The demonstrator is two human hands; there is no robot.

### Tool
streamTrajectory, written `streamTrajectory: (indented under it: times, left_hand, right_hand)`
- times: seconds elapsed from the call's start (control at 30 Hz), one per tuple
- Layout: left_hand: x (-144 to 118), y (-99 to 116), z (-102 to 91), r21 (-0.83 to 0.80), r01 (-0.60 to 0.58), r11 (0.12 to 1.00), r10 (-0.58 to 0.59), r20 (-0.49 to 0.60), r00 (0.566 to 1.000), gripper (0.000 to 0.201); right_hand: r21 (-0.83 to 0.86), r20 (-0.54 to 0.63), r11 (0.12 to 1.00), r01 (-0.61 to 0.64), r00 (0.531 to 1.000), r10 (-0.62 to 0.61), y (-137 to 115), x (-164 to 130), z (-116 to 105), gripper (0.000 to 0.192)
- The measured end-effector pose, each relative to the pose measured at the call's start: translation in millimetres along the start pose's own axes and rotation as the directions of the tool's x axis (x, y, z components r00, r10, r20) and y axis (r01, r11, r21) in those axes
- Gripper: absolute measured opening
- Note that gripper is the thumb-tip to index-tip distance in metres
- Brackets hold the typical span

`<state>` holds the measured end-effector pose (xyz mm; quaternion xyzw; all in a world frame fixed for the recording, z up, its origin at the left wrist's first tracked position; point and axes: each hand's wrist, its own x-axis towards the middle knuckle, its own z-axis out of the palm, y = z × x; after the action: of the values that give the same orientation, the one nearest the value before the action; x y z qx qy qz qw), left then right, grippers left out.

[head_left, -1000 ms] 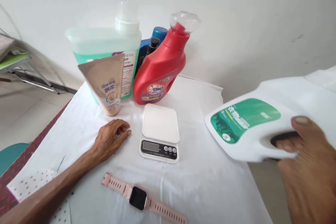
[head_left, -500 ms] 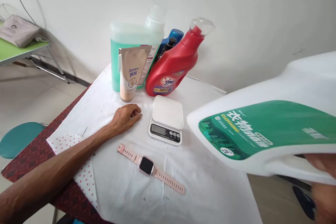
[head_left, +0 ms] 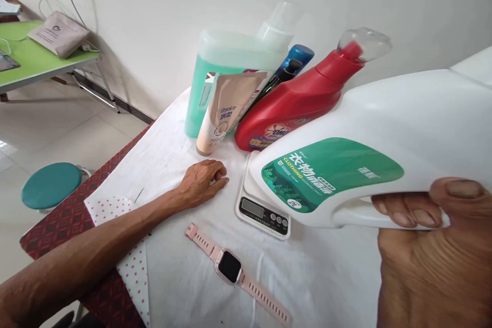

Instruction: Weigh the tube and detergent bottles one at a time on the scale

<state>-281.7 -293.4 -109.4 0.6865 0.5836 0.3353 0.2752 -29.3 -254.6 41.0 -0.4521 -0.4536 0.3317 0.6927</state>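
My right hand (head_left: pixel 430 236) grips the handle of a large white detergent bottle (head_left: pixel 376 107) with a green label. The bottle is tilted, its base low over the white kitchen scale (head_left: pixel 265 215) and hiding much of the weighing plate. Whether it touches the plate I cannot tell. My left hand (head_left: pixel 203 180) rests on the white cloth left of the scale, fingers loosely curled in with nothing seen in them. Below the scale lies a pink smartwatch (head_left: pixel 229 265), its strap spread out. Behind my left hand stands a beige Rejoice tube (head_left: pixel 230 107).
Behind the scale stand a red OMO bottle (head_left: pixel 292 107), a bottle of green liquid (head_left: pixel 196 97), a blue-capped bottle (head_left: pixel 302 56) and a black pump bottle (head_left: pixel 286 69). A teal stool (head_left: pixel 52 184) and a green table (head_left: pixel 23 69) with a beige pouch (head_left: pixel 59 33) are at left.
My right hand has brought the white bottle leftward, so its base now overlaps the scale. The view has shifted, with the table things appearing further right. My left hand still rests on the cloth.
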Motion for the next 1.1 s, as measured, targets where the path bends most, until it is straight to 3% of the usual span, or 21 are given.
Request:
streamTrajectory:
  times: [0.1,0.33,0.43,0.6,0.73,0.8,0.97,1.1]
  left_hand:
    - [0,0,0.5,0.000,0.002,1.000,-0.002,0.005,1.000,0.005]
    - [1,-1,0.6,0.006,0.008,1.000,-0.008,0.013,1.000,0.004]
    - [1,-2,0.5,-0.002,-0.002,1.000,0.002,0.011,1.000,0.004]
    - [0,-3,-1.1,-0.010,-0.011,1.000,0.011,0.005,1.000,0.005]
    - [-1,-1,-2.6,0.009,-0.013,1.000,0.013,0.010,1.000,0.005]
    - [-2,-1,-2.8,0.014,-0.029,0.999,0.029,0.008,1.000,0.006]
    - [-3,-3,-2.6,0.031,-0.053,0.998,0.054,-0.007,0.999,0.007]
    - [-3,-4,-2.2,0.027,-0.046,0.999,0.046,0.002,0.999,0.011]
  right_hand:
    - [-0.020,-0.035,1.000,-0.002,0.999,0.002,10,2,2,0.036]
    - [-0.001,0.048,0.999,0.048,0.998,-0.048,22,3,-4,0.048]
    - [0.017,0.063,0.999,0.047,0.997,-0.048,26,6,-9,0.051]
    - [-0.072,0.093,0.986,0.151,0.985,-0.144,27,5,-27,0.046]
    - [-0.083,-0.043,0.996,0.021,0.999,-0.025,39,-9,-61,0.059]
    - [-0.174,-0.111,0.982,-0.068,0.993,0.050,57,-24,-81,0.053]
    - [-0.323,-0.072,0.928,-0.184,0.983,0.170,109,-67,-119,0.054]
    - [-0.395,-0.006,0.897,-0.197,0.977,0.212,121,-76,-127,0.051]
